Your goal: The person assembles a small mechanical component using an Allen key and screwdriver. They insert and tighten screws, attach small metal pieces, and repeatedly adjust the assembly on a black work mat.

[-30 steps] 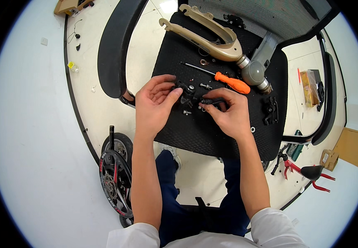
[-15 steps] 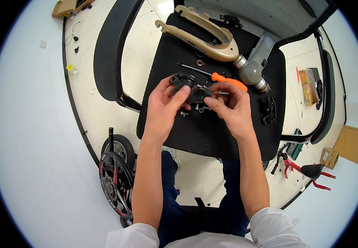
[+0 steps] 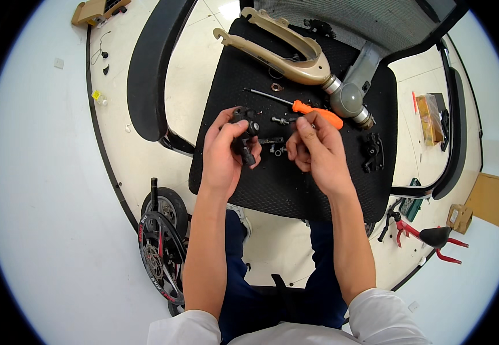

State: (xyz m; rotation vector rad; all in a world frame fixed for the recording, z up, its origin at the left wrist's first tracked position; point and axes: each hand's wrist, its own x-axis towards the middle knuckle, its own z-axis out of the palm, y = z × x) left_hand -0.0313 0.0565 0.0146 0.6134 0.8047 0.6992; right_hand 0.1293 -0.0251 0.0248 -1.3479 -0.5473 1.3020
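My left hand [image 3: 225,146] is closed round a black bicycle brake caliper [image 3: 248,127], its thumb on top of the round body. To its right, my right hand [image 3: 320,144] has thumb and forefinger pinched, the other fingers curled. A small silver bolt [image 3: 280,121] reaches to those fingertips and points left at the caliper; the fingers hide its other end. Under and between the hands, several small bolts and washers [image 3: 278,150] lie on the black chair seat [image 3: 272,187]. A screwdriver [image 3: 318,113] with an orange handle lies just beyond my right hand.
A beige bicycle fork [image 3: 290,63] lies across the far seat. Another black caliper [image 3: 371,152] sits at the right, and a black part [image 3: 320,27] near the backrest. Armrests [image 3: 149,75] flank the seat. A bicycle wheel [image 3: 160,259] stands at the left, a red frame part [image 3: 416,233] at the right.
My hands have come apart: the left has turned the caliper and drawn it slightly left, and the right has moved off it. Parts on the seat between them now show.
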